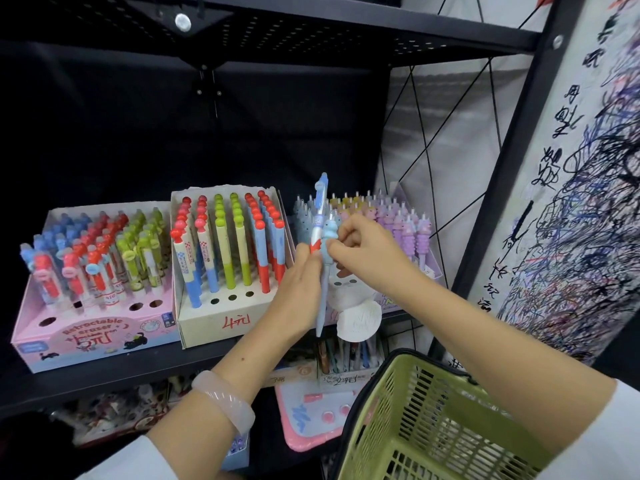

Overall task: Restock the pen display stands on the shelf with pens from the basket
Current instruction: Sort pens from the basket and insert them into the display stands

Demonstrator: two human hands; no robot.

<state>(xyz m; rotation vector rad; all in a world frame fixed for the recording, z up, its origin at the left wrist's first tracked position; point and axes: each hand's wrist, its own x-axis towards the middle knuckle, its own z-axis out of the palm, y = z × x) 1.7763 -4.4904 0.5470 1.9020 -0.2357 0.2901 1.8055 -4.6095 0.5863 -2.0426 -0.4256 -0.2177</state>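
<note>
On the black metal shelf [138,370] stand three pen display stands [221,323]; both hands' fingers [337,249] pinch a blue pen [322,216]; a scribbled paper wall [588,202] is at right.

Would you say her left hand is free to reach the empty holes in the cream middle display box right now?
Probably not yet: the left hand holds blue pens together with the right hand, though the empty holes lie unobstructed nearby.

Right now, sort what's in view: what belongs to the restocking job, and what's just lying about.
Job:
- blue pen, held by left hand and right hand
- green basket
- pink stand
- cream stand
- pastel pen stand

Lying about:
- pink whiteboard
- scribbled test paper
</note>
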